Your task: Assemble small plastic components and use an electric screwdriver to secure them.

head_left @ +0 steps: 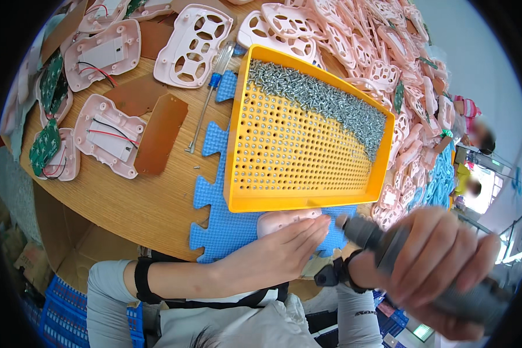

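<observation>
On the blue foam mat (223, 229), at the near edge of the table, lies a pink plastic shell (274, 221). My left hand (287, 249) rests over its near side and holds it, fingers straight and together; the thumb is hidden. My right hand (441, 255) is wrapped round a dark grey power screwdriver (368, 232), raised to the right of the shell. Its tip points left toward my left fingertips, apart from the shell. Just beyond both hands stands a yellow tray (272, 203) with a perforated plate and a heap of small silver screws (325, 98).
To the left are pink shells (101, 136) with red and black wires, brown boards (161, 134) and green circuit boards (45, 148). A long screwdriver (203, 113) lies beside the tray. Pink frames (359, 40) are piled behind it. Other people are at the far right.
</observation>
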A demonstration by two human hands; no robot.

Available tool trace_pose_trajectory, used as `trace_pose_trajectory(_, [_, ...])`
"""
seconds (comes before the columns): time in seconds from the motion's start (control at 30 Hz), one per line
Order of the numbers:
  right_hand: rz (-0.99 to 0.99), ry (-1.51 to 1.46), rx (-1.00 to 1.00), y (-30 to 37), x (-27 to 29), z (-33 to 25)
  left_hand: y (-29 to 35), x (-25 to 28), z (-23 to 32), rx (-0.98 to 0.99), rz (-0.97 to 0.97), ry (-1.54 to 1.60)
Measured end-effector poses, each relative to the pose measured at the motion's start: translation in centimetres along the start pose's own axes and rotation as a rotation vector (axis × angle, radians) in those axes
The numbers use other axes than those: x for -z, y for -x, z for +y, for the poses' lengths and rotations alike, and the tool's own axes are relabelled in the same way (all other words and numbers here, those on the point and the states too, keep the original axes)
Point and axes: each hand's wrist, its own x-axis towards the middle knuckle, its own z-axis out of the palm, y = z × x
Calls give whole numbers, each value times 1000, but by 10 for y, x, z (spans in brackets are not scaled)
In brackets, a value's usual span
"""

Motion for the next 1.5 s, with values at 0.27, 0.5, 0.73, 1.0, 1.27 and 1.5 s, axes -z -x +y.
trace_pose_trajectory(0.27, [-70, -55, -115, 27, -17, 3, -6, 4, -9, -79, -8, -176])
trace_pose_trajectory(0.5, [-185, -58, -188, 27, -10, 10, -3, 3, -7, -47, -90, -74])
trace_pose_trajectory(0.73, [-49, -33, -41, 37, -28, 30, 2, -6, 1, 65, 18, -9])
trace_pose_trajectory(1.0, [-241, -39, -45, 29, -22, 41, 2, 8, -5, 84, 156, 157])
trace_pose_trajectory(1.27, [-127, -117, -52, 28, -21, 29, -2, -3, -4, 269, 172, 772])
trace_pose_trajectory(1.5, [-387, -213, -87, 4, -14, 26, -3, -4, -9, 8, 26, -21])
